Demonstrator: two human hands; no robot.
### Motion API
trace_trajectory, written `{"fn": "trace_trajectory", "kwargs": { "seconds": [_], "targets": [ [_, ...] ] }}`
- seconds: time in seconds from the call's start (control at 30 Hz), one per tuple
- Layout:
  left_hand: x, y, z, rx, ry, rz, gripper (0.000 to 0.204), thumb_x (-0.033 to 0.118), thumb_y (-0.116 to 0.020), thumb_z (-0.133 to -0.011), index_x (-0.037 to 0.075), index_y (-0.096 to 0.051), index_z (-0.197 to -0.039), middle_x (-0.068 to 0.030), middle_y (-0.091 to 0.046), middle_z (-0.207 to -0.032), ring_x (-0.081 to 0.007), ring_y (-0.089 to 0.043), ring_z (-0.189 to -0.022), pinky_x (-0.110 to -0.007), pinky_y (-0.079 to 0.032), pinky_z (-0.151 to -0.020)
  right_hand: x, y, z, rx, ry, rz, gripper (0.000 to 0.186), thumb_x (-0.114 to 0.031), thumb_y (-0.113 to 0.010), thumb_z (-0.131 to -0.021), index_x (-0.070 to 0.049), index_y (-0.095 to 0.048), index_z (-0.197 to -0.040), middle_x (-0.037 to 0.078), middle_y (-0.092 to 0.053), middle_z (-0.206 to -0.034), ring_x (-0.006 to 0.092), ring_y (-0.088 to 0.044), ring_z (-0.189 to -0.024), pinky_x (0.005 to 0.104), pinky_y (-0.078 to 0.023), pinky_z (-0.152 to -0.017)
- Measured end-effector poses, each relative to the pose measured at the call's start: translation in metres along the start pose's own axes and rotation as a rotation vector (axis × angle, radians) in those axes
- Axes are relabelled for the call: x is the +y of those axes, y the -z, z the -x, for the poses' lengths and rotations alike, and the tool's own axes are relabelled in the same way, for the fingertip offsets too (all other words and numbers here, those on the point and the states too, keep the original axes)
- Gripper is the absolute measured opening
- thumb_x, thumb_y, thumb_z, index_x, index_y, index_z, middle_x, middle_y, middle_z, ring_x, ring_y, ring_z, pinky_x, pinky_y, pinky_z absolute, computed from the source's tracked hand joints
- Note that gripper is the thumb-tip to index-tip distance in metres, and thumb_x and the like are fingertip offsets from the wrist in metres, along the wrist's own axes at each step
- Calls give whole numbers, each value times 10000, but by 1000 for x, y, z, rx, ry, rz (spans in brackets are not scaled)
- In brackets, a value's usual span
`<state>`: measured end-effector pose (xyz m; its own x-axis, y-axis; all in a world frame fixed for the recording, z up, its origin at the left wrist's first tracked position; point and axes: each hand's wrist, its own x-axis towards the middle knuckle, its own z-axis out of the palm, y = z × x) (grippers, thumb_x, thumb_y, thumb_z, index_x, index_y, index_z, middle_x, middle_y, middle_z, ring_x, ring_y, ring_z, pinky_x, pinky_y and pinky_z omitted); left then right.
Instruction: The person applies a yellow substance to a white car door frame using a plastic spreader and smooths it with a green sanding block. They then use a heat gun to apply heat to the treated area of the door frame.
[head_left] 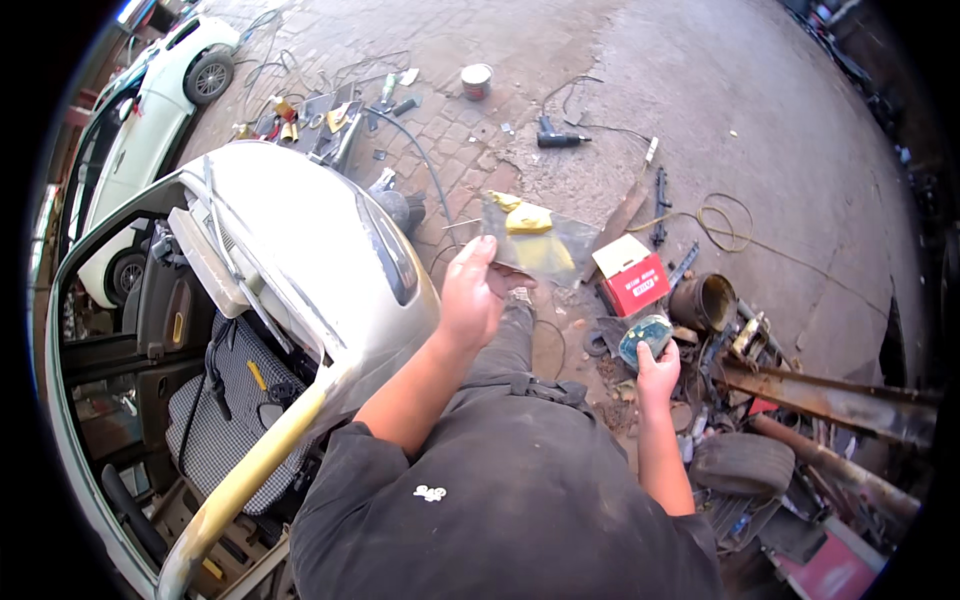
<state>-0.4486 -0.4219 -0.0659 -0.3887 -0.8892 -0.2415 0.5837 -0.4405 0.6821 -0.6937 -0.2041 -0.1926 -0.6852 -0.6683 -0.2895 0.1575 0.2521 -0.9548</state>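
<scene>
My left hand (472, 292) grips the near edge of a thin, greyish, see-through sheet (572, 240), held out in front of my body. A thick lump of yellow paste (528, 218) lies on the sheet, with a thinner yellow smear below it. In my right hand (657, 376) is a round, flat, blue-green disc (645, 336) with pale marks; whether it is a lid or a tin I cannot tell. The fingers are closed on its near edge. Beside my left arm is a white car body (290, 215) with a yellowish patch on its door frame (250, 465).
Beyond my right hand stand a red box (640, 286) and a rusty can (703, 302), with scrap metal and a tyre (742, 464) nearer. A black power tool (562, 139), a white bucket (477, 82) and loose cables lie farther off. A pale car (140, 140) stands far left.
</scene>
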Motion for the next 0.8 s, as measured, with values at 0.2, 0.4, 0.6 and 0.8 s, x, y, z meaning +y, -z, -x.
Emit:
{"fn": "trace_trajectory", "kwargs": {
  "seconds": [0.2,0.4,0.6,0.8],
  "targets": [
    [40,-19,-149,-167,17,18,369,307,-433,-1067,2,-582,-1210,-122,-681,-1140,-217,-675,-1012,-392,-563,-826,49,-19,-136,52,-13,417,242,-35,-691,-881,44,-612,-1097,67,-668,-978,143,-633,-856,299,-522,-804],
    [107,-3,-247,-150,-104,39,369,317,-435,-1070,1,-577,-1195,-111,-678,-1111,-202,-667,-976,-395,-565,-801,59,9,-224,192,-477,572,197,-16,-622,-867,77,-648,-1038,111,-687,-955,217,-690,-804,340,-562,-719],
    [159,40,-345,75,-185,126,391,339,-449,-1065,-12,-589,-1166,-102,-685,-1043,-188,-671,-893,-345,-557,-757,95,31,-405,-315,-280,1487,376,-273,-711,-778,76,-721,-917,223,-721,-979,314,-695,-933,414,-526,-831],
    [200,106,-403,342,-379,170,320,207,-451,-1055,-32,-559,-1238,-129,-664,-1193,-244,-650,-1097,-392,-498,-968,-25,-266,-607,-98,-352,798,358,-145,-753,-798,78,-670,-1064,158,-705,-969,253,-684,-867,381,-551,-749]
  ]
}}
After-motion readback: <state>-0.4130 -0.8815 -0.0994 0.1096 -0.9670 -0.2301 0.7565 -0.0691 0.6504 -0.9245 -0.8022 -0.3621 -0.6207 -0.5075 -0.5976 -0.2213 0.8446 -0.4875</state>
